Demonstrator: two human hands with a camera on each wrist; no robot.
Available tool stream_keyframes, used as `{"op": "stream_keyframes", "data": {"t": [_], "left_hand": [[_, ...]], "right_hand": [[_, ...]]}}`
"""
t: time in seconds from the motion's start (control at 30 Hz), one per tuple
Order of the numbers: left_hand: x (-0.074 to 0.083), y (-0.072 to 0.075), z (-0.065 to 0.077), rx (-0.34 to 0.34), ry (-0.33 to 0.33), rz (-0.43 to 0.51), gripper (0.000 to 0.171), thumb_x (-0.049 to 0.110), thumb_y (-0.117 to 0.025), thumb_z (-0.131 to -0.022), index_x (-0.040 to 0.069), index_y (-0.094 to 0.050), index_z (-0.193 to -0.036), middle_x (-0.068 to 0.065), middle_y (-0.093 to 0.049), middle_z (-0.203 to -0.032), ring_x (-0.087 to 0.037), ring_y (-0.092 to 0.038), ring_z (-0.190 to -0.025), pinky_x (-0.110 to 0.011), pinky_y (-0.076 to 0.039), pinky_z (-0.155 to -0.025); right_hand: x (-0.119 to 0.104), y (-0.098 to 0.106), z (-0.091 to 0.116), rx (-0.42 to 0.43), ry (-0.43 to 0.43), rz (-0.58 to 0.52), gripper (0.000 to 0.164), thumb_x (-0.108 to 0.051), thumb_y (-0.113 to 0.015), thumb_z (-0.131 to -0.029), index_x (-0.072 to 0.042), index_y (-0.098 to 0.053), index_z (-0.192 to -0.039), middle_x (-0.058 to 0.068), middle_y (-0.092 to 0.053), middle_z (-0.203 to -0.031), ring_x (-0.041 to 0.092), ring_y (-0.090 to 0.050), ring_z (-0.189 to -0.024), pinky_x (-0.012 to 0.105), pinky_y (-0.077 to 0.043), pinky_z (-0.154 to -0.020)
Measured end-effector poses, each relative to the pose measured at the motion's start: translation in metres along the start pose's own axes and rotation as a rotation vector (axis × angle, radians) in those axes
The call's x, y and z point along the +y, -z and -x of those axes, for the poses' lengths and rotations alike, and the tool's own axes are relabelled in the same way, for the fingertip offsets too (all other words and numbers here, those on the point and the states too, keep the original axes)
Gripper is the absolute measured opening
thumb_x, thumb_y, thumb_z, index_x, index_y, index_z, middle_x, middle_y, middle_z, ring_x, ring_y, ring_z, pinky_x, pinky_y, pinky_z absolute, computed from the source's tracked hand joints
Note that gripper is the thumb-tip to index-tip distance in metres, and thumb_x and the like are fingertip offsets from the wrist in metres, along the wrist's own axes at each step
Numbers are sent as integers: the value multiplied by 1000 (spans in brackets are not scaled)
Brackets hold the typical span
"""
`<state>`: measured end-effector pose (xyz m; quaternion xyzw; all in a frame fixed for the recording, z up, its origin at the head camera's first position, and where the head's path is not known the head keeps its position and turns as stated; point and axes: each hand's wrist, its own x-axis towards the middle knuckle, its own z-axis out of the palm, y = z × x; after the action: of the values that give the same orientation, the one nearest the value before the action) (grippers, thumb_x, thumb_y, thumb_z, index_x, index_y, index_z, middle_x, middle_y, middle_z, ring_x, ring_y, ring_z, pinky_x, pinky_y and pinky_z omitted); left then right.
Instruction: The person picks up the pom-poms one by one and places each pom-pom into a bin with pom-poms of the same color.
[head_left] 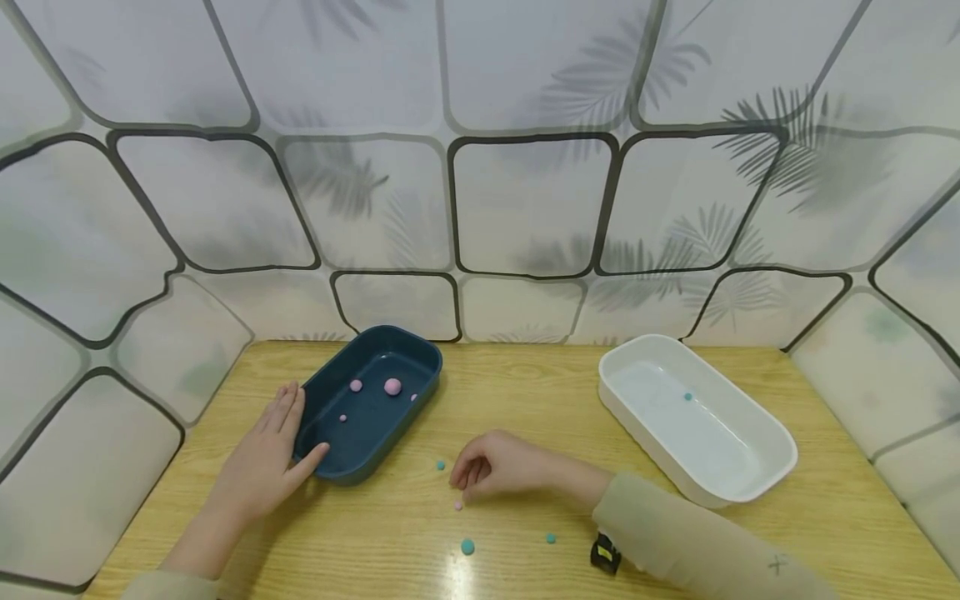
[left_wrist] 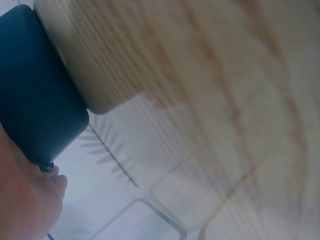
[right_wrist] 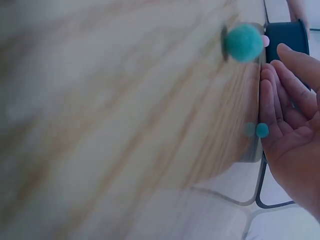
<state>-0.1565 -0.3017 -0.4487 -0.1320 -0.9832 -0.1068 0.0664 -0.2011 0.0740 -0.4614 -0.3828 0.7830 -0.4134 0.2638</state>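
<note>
My left hand [head_left: 258, 467] lies along the near left wall of a dark blue tray [head_left: 360, 479], thumb over its rim and fingers against its side. In that tray are several pink balls [head_left: 392, 387] of different sizes. Over the middle of the table, my right hand [head_left: 502, 465] hangs with fingers loosely bent and thumb apart. Just below its fingertips is a small pink ball [head_left: 458, 506], and a teal ball [head_left: 440, 465] lies to their left. The right wrist view shows nothing between the fingers [right_wrist: 280, 95], with a large teal ball [right_wrist: 244, 42] close to the camera.
A white tray [head_left: 622, 408] stands at the right with one teal ball [head_left: 687, 397] inside. Toward the front lie a larger teal ball [head_left: 467, 546] and a smaller teal ball [head_left: 551, 538]. A black wrist device [head_left: 605, 553] shows under the right sleeve. Patterned wall panels enclose the wooden table [head_left: 517, 392].
</note>
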Motion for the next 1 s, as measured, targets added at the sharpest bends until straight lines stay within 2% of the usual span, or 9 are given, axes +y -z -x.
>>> {"op": "stream_keyframes", "data": {"t": [0.37, 0.77, 1.0], "left_hand": [[0, 0, 0, 5, 1, -2, 93, 48, -64, -104, -14, -26, -162, -34, -24, -171, -52, -26, -159, -65, -33, -125], [2, 2, -1, -2, 6, -2, 93, 48, -64, -103, -14, -26, -162, -34, -25, -171, -52, -27, -158, -66, -33, -125], [2, 2, 0, 1, 7, -1, 93, 48, -64, -103, -14, -27, -162, -35, -25, -170, -52, -27, -158, -66, -34, -124]], "right_hand": [[1, -5, -1, 6, 102, 233, 14, -14, -87, -90, -8, -82, -102, 2, -76, -93, -12, -57, -78, 10, -56, -73], [-1, -11, -3, 19, 97, 304, 12, -14, -89, -88, -11, -82, -97, -2, -74, -88, -14, -53, -74, 6, -52, -70], [-3, -13, -5, 17, 121, 354, 9, -14, -88, -89, -12, -82, -95, -3, -75, -87, -14, -53, -74, 5, -50, -70]]}}
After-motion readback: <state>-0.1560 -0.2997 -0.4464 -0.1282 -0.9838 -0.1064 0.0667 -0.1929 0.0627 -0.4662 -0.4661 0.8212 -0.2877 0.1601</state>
